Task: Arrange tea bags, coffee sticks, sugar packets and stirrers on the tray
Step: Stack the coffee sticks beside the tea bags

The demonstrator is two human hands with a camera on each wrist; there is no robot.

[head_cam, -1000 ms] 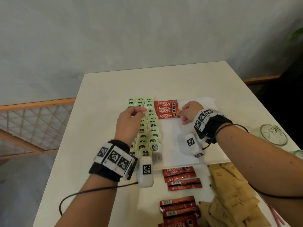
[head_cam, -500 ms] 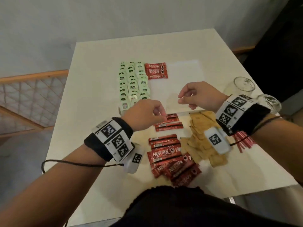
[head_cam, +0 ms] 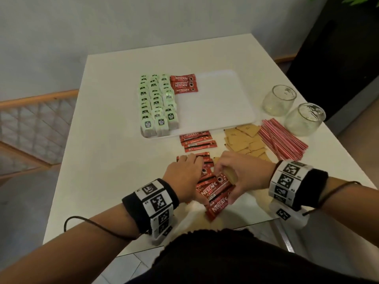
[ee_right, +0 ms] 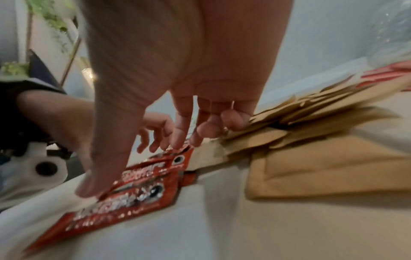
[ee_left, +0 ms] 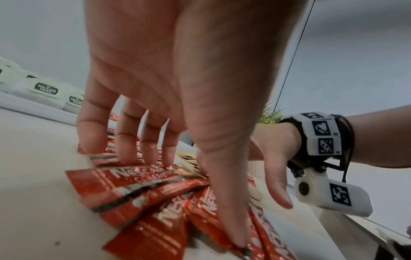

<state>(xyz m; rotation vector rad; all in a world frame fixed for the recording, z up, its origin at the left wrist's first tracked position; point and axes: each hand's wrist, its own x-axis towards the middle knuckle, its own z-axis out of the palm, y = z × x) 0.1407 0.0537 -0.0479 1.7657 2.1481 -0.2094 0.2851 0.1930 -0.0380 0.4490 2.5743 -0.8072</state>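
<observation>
On the white tray, green tea bags fill three rows at the left, with three red coffee sticks beside them at the far end. A few more coffee sticks lie just in front of the tray. Near the table's front edge is a loose pile of coffee sticks. My left hand presses down on this pile with spread, straight fingers. My right hand pinches sticks from the pile between thumb and forefinger. Brown sugar packets and red-striped stirrers lie to the right.
Two empty glasses stand at the table's right edge, behind the stirrers. The tray's right half is bare. The table ends just in front of my hands, with a wooden railing off to the left.
Both hands have come back from the tray to the loose pile of coffee sticks near the front edge. My head has tilted down, so the front of the table now shows.
</observation>
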